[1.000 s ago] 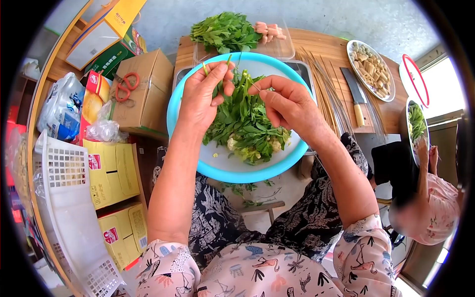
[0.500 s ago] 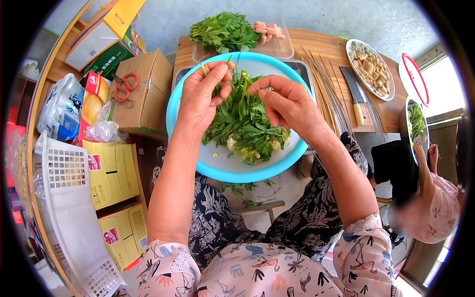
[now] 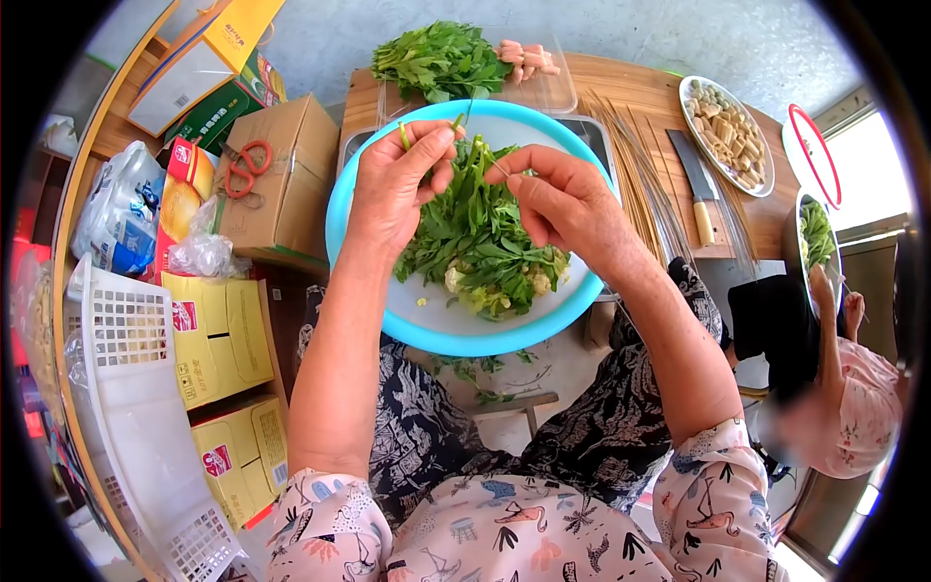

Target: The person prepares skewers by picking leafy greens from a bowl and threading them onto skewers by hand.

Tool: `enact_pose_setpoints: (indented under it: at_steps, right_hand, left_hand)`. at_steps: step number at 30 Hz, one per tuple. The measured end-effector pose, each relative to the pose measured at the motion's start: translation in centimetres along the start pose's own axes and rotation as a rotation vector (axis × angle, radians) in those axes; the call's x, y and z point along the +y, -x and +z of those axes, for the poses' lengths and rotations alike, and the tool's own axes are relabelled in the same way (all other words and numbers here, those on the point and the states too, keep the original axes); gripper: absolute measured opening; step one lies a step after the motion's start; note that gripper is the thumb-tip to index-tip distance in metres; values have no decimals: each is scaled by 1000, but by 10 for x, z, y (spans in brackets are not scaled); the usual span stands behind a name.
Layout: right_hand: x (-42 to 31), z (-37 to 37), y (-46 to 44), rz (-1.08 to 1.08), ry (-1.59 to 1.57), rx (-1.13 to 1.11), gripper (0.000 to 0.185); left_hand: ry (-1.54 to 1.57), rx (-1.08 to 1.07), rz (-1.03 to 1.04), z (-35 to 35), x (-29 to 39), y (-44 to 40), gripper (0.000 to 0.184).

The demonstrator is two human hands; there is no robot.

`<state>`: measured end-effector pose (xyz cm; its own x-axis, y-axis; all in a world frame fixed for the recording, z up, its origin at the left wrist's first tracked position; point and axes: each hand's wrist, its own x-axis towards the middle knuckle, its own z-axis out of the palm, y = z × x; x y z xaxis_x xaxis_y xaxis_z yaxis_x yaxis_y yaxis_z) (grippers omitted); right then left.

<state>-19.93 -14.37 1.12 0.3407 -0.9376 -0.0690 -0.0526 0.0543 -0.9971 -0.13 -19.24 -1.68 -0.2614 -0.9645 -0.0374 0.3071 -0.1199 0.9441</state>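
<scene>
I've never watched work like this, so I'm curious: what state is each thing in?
Left hand, pinching a green stem.
Right hand, pinching a thin stick.
Basin, partly filled with leafy greens.
Knife, lying flat on the table.
Long sticks, loose beside the knife.
Oval plate, piled with small pieces.
Clear tray, uncovered, holding greens and pink pieces.
Scissors, not held.

Food-prep room: basin [image 3: 465,343] of greens [image 3: 485,238], knife [image 3: 695,179] on table [image 3: 621,80], stacked cartons [image 3: 228,339].
</scene>
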Motion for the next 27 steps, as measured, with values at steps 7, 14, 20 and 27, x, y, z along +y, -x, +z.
enact_pose_setpoints:
  at_steps: [7, 14, 20, 27]
  right_hand:
    - [1, 0, -1, -1, -13, 22, 18]
    - [3, -3, -3, 9, -55, 59, 18]
    - [2, -3, -2, 33, -98, 75, 18]
    - [3, 0, -2, 11, -64, 40, 18]
  left_hand:
    - [-78, -9, 11, 8, -4, 1, 16]
    - [-109, 107, 14, 13, 3, 0, 28]
    - [-57, 99, 76, -8, -10, -6, 28]
    - [-136, 1, 67, -5, -5, -4, 27]
